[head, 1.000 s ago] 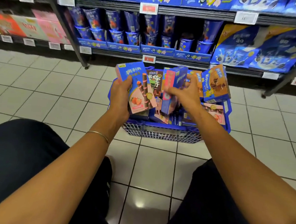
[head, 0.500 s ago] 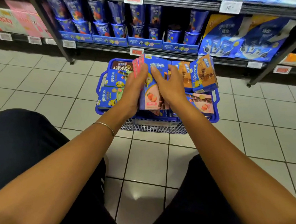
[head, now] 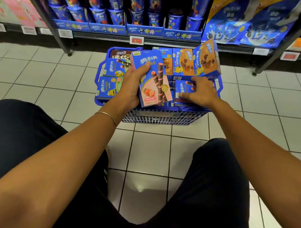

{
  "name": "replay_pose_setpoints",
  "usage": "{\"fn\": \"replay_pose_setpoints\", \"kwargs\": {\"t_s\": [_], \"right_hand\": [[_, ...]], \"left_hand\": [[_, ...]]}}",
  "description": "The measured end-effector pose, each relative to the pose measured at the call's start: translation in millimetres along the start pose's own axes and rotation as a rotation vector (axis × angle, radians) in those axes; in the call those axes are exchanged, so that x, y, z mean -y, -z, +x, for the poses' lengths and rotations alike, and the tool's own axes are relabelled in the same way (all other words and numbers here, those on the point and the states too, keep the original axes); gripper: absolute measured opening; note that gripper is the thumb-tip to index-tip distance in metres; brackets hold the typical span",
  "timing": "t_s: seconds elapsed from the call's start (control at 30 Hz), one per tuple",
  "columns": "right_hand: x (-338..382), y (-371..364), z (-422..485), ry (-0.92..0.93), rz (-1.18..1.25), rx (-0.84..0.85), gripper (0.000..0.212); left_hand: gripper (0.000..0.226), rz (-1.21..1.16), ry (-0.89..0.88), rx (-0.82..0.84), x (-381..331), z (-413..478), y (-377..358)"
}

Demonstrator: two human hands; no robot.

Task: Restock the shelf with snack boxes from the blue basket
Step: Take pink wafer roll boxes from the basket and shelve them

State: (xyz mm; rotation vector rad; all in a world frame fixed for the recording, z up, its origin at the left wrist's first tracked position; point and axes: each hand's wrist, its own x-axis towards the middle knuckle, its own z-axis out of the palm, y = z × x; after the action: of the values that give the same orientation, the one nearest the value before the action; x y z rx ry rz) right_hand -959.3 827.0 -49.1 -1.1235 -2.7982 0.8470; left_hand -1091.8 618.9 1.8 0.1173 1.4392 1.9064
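Low in a supermarket aisle, before the bottom shelf (head: 185, 44), a person sorts stock from the blue basket (head: 163, 117) on the tiled floor (head: 42, 75). The left grip (head: 132, 84) clasps 1 strawberry wafer-roll box (head: 155, 79), thumb across its face, holding it tilted above the basket. The right grip (head: 200, 92) lies released on a blue box (head: 184, 88) inside the basket, fingers spread over its face and not yet curled round it.

The step in hand appears to be gathering boxes, with nothing from this handful on the shelf yet. The next move likely calls for the right fingers to close on that box's edges and lift it straight up. Orange boxes (head: 205, 60) lean just behind the hand, and green-fronted boxes (head: 109, 86) crowd the basket's left side.

Room is tight inside the basket and wide above it. The shelf's front lip and price tags (head: 136, 40) sit just beyond the basket's far rim, and blue cups (head: 117, 16) fill the tier in view. Where these boxes belong cannot be told. 2 slanted shelf posts (head: 51, 25) flank the reach.
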Motion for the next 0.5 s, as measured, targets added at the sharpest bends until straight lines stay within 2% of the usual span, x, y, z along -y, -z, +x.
{"fn": "replay_pose_setpoints", "kwargs": {"t_s": [0.13, 0.3, 0.37, 0.5], "right_hand": [[-8, -1, 3, 0.081, -0.334, 0.078, 0.104], [-8, 5, -1, 0.139, -0.325, -0.014, 0.099], [-4, 8, -6, 0.184, -0.237, -0.054, 0.098], [16, 22, -21, 0.117, 0.277, -0.212, 0.098]], "left_hand": [[0.046, 0.028, 0.010, 0.006, 2, -3, -1], [0.046, 0.048, 0.010, 0.017, 5, -4, 2], [0.044, 0.037, 0.013, 0.003, 6, -4, 5], [0.049, 0.020, 0.035, -0.039, 11, -1, 5]]}}
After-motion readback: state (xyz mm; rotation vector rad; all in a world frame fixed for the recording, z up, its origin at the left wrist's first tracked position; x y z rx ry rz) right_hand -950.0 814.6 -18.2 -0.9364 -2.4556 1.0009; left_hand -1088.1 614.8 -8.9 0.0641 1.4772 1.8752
